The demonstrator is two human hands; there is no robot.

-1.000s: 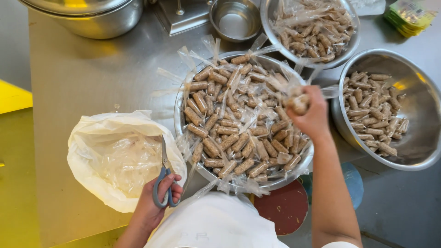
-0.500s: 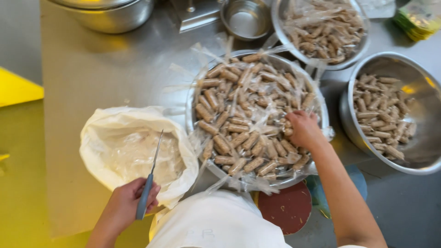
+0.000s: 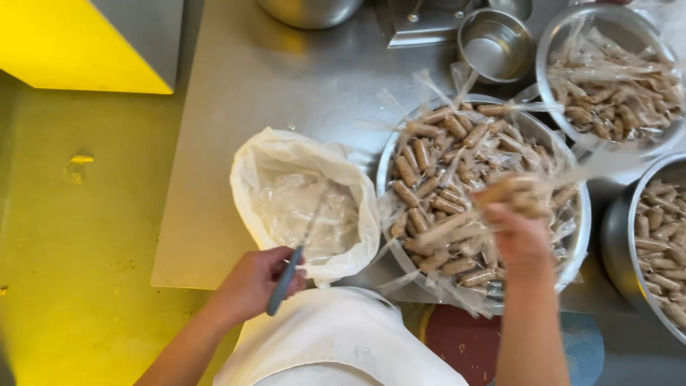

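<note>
**A:** Your right hand (image 3: 520, 239) was down in the big middle bowl (image 3: 580, 236) half a second ago. Now it has come up a little. It is shut around a wrapped stick of sausages (image 3: 511, 194), and the stick is lifted just over the pile. It looks blurry, so it is moving.

**B:** And your left hand (image 3: 251, 282)?

**A:** It is closed around the grey handle of the scissors (image 3: 294, 254). The blades point up over the white bag (image 3: 304, 204), which has clear wrappers inside. The blades are thin and blurry, so I cannot tell if they are open. That hand has slid closer to the bag than it was a moment ago.

**B:** So what does that mean for you?

**A:** I think you have picked a new stick, and both hands are coming together. The wrapper is still on.

**B:** Where are the other sausages?

**A:** More wrapped ones sit in the top right bowl (image 3: 554, 43). Bare ones lie in the bowl at the right edge (image 3: 616, 239). A small empty pot (image 3: 494, 44) stands behind, all on the steel table (image 3: 271, 78).
</note>
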